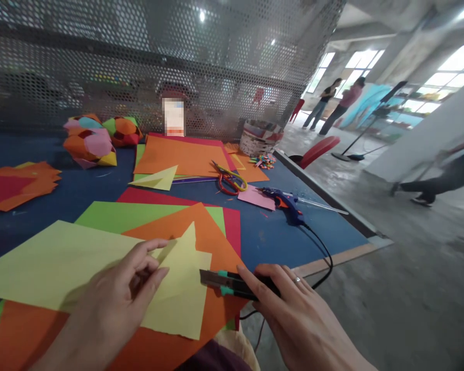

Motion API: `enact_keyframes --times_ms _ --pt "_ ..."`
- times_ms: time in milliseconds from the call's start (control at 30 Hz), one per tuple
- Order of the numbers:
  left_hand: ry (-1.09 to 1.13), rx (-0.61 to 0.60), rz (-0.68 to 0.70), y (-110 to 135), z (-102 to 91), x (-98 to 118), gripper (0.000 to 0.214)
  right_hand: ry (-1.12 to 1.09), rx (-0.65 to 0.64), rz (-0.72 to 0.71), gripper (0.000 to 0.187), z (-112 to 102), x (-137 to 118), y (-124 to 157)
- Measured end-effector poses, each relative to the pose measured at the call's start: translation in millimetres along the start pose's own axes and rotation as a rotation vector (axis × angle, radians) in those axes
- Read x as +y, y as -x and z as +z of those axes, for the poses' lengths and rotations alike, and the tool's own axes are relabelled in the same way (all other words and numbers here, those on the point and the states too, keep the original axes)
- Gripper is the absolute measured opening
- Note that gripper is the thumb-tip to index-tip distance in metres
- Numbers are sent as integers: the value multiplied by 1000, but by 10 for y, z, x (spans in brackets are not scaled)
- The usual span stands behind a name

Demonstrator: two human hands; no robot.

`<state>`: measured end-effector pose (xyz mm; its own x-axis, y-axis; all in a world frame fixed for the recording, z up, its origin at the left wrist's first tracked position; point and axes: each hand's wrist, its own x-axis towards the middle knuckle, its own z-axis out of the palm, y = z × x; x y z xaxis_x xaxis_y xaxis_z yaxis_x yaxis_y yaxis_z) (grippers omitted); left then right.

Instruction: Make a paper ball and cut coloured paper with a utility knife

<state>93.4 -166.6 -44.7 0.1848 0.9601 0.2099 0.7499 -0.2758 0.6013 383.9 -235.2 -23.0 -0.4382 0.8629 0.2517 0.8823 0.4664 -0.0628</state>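
In my right hand (pixel 290 299) is a black and green utility knife (pixel 232 283), its blade out to the left over the edge of a yellow paper piece (pixel 181 293). My left hand (pixel 127 288) rests by the same piece, thumb and index finger apart, the other fingers curled in. The piece has a pointed, folded-looking top and a rough lower edge. A larger pale yellow sheet (pixel 58 257) lies partly under my left hand. Beneath them are orange (pixel 201 221), green (pixel 112 216) and red (pixel 232 226) sheets.
Scissors (pixel 232 180), a blue glue gun (pixel 288 203) with a trailing cord and a pink paper (pixel 257 197) lie ahead on the blue table (pixel 270 247). Paper balls (pixel 90 147), an orange stack (pixel 178 157) and a woven basket (pixel 259 138) stand farther back. People are in the right background.
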Motion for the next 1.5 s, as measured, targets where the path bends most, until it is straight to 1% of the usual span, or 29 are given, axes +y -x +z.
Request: enact_keyframes --times_ms 33,100,167,200,267,367,400,467,533,567,633,733,867,1000,1100,1333,1500 --pt "-41 -5 24 3 -11 3 32 2 -10 7 57 -8 -7 22" --pt "-123 30 109 -6 -46 -4 35 7 -25 18 59 -16 -17 61" --pt "-190 77 270 -47 -90 -30 40 10 -31 19 62 -11 -25 85" --pt "-212 71 367 -83 -111 -49 41 13 -34 16 63 -5 -28 90" --pt "-227 -11 533 -184 -138 -93 40 17 -41 13 65 7 -33 88" --pt "-149 -227 707 -369 -143 -154 40 3 -49 6 62 -4 -43 69" --pt "-122 -316 739 -425 -139 -167 42 -9 -58 3 61 -16 -48 62" --pt "-100 -482 742 -509 -129 -178 45 -34 -81 -4 58 -47 -61 55" --pt "-120 -615 682 -549 -120 -171 46 -57 -109 -11 56 -76 -79 58" --pt "-138 -661 649 -556 -115 -165 46 -68 -119 -18 54 -87 -89 63" --pt "-181 -713 601 -556 -99 -158 47 -81 -127 -27 51 -100 -110 75" --pt "-231 -732 588 -550 -67 -167 47 -88 -131 -37 49 -99 -145 92" --pt "-253 -717 600 -550 -45 -182 47 -56 -168 -40 49 -54 -193 107" --pt "-260 -716 601 -544 -56 -165 49 29 -195 -15 48 -2 -229 113" --pt "-258 -717 603 -545 -57 -151 49 20 -218 3 48 0 -259 125" --pt "-258 -723 604 -546 -46 -162 49 -34 -163 20 48 -24 -344 160" --pt "-225 -695 628 -541 -43 -186 50 2 -197 46 48 -33 -418 137"
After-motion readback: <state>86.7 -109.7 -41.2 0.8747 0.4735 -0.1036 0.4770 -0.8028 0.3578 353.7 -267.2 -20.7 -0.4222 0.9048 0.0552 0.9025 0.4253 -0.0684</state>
